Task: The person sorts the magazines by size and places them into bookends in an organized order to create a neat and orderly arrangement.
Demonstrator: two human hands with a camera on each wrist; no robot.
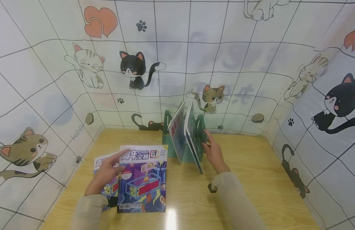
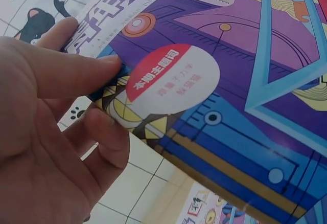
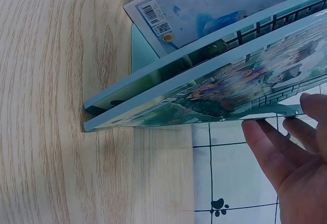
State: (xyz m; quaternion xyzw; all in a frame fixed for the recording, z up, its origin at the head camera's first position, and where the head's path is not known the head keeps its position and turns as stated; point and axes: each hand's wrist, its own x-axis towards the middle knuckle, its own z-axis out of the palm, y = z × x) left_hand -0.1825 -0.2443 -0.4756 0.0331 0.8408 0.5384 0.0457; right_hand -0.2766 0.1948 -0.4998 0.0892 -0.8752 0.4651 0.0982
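Note:
A purple magazine (image 1: 142, 191) is pinched along its left edge by my left hand (image 1: 106, 172), thumb on the cover and fingers beneath, as the left wrist view shows. Under it lies a second, similar magazine (image 1: 110, 189), partly covered. A green bookend stand (image 1: 172, 150) is at the back of the table, with a blue-covered magazine (image 1: 178, 135) leaning inside it. Beside that stand two thin books (image 3: 204, 88) with pale blue edges, their near corners jutting past the stand. My right hand (image 1: 214, 153) touches the stand's right end panel from outside with its thumb and fingertips.
The light wood table (image 1: 246, 172) meets walls covered in a grid-and-cat print (image 1: 177, 70) at the back and both sides. The back wall is close behind the stand. A bright reflection shows at the table's front.

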